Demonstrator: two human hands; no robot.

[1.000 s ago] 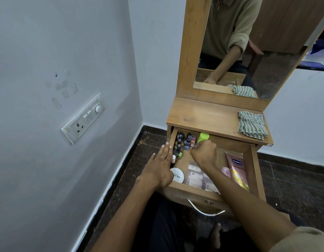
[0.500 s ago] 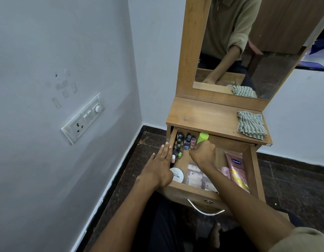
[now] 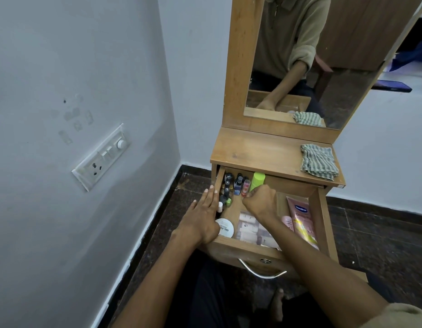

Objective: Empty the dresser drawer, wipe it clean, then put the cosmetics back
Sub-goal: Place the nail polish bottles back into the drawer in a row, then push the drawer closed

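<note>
The drawer is pulled out from the dresser and is full; the small bottles are packed close together at about 10 o'clock in it, a green bottle stands at 12 o'clock, a round white tub lies at 7 o'clock, flat packets lie at 6 o'clock, and a pink tube lies along the side at 3 o'clock. The right hand is held over the middle of the drawer with its fingers curled in; whether something small is pinched in them cannot be told; the left hand is laid flat on the left wall of the drawer, fingers straight and pressed together. The little bottles are judged to be light, hard, smooth and easy to knock over, and some may be glass, so each is best taken by its cap or round its middle; the tube is judged soft and best gripped at the middle; the tub is best held by its rim. The dresser top is smooth wood, with a striped cloth at its 3 o'clock end; a mirror stands behind it; a pale wall with a switch plate is at 9 o'clock, and the floor is dark stone.
</note>
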